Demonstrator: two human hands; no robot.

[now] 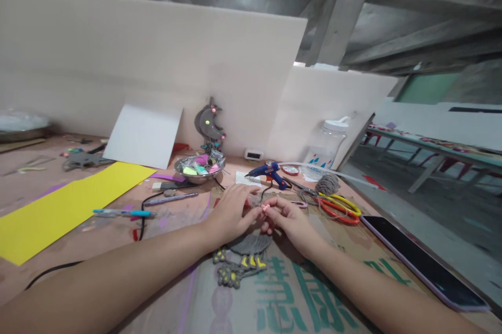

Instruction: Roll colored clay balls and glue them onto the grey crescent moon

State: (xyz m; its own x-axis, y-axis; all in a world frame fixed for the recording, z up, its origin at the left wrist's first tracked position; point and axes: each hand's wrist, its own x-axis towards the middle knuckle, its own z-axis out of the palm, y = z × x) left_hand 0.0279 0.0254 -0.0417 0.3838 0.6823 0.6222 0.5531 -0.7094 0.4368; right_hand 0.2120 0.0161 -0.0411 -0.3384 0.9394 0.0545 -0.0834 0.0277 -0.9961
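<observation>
My left hand and my right hand meet over the middle of the table, fingertips pinched together on a tiny pink piece. Just below the hands lies a grey craft piece with small yellow and grey dangling shapes. It rests on a printed cardboard sheet. Part of the grey piece is hidden under my fingers.
A blue glue gun, a metal bowl of coloured bits, a grey moon ornament, twine, red and yellow scissors, a phone, a plastic jar, yellow paper, white card and pens lie around.
</observation>
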